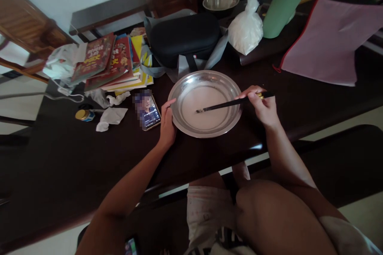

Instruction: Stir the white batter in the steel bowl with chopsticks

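Observation:
A shallow steel basin [182,87] sits on the dark table [60,155] in front of me, with a thin pale liquid [206,105] in its bottom. My left hand [166,124] grips the basin's left rim. My right hand [263,105] holds dark chopsticks [230,104] at the basin's right side. Their tips reach down into the liquid near the middle.
A phone [149,110] lies just left of the basin. Further left are crumpled tissues [110,117], a small jar [84,115] and stacked books [110,61]. Behind stand a black case [184,36], a white-powder bag [247,28], a steel bowl [220,0], a green roll [284,0] and pink cloth [329,40].

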The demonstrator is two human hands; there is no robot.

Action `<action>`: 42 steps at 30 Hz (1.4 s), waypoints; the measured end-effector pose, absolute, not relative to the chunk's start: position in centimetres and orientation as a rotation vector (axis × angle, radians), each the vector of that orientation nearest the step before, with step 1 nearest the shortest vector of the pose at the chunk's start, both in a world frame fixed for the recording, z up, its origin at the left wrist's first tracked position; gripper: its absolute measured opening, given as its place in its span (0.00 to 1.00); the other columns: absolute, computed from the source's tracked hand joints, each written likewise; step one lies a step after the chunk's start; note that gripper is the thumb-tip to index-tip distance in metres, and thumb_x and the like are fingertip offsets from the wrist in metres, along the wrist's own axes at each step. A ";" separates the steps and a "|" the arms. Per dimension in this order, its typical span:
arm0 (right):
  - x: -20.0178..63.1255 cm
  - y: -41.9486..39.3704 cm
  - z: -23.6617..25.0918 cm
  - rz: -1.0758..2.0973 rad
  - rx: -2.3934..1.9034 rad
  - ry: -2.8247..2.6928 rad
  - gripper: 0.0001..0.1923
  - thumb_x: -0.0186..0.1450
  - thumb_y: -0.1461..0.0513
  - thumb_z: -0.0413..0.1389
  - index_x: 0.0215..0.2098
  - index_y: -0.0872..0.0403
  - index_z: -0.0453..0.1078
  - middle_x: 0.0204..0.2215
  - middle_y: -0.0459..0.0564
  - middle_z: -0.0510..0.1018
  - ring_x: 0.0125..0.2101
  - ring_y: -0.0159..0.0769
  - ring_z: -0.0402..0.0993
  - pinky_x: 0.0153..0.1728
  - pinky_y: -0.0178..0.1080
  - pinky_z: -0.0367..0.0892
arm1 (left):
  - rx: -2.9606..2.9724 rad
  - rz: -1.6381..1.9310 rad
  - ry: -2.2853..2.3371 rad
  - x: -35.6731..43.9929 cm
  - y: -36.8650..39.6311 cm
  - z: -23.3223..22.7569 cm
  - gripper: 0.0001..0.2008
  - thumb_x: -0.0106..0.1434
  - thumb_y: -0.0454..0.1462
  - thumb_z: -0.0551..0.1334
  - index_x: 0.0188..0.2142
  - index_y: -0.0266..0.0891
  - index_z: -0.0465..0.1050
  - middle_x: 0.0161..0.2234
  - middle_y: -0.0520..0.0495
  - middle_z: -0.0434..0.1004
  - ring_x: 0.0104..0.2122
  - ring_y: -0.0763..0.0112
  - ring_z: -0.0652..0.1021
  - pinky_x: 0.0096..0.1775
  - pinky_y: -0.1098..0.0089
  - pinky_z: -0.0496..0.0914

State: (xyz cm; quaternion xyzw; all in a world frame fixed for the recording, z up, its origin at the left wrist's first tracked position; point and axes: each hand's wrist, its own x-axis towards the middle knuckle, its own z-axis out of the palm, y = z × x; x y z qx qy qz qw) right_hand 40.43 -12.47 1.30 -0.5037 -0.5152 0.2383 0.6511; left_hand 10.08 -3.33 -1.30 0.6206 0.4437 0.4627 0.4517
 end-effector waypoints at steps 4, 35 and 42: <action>40.5 -12.4 1.2 0.430 -1.105 -1.032 0.19 0.69 0.44 0.63 0.28 0.46 0.78 0.25 0.45 0.81 0.29 0.39 0.82 0.37 0.46 0.79 | 1.540 1.153 1.096 10.1 -3.3 -1.2 0.21 0.76 0.55 0.55 0.53 0.46 0.77 0.58 0.42 0.76 0.62 0.56 0.74 0.69 0.54 0.63; 40.5 -12.6 1.5 0.477 -1.154 -1.121 0.19 0.69 0.43 0.61 0.29 0.45 0.79 0.26 0.46 0.83 0.32 0.40 0.84 0.40 0.47 0.82 | 1.544 1.156 1.093 10.1 -3.4 -1.2 0.21 0.76 0.55 0.55 0.54 0.47 0.77 0.58 0.43 0.76 0.60 0.56 0.74 0.69 0.54 0.63; 40.6 -12.6 1.3 0.555 -1.171 -1.211 0.18 0.69 0.43 0.62 0.31 0.45 0.80 0.27 0.46 0.84 0.33 0.41 0.84 0.40 0.47 0.81 | 1.532 1.158 1.082 10.2 -3.4 -1.2 0.20 0.76 0.54 0.56 0.52 0.45 0.76 0.58 0.41 0.76 0.62 0.55 0.73 0.68 0.54 0.64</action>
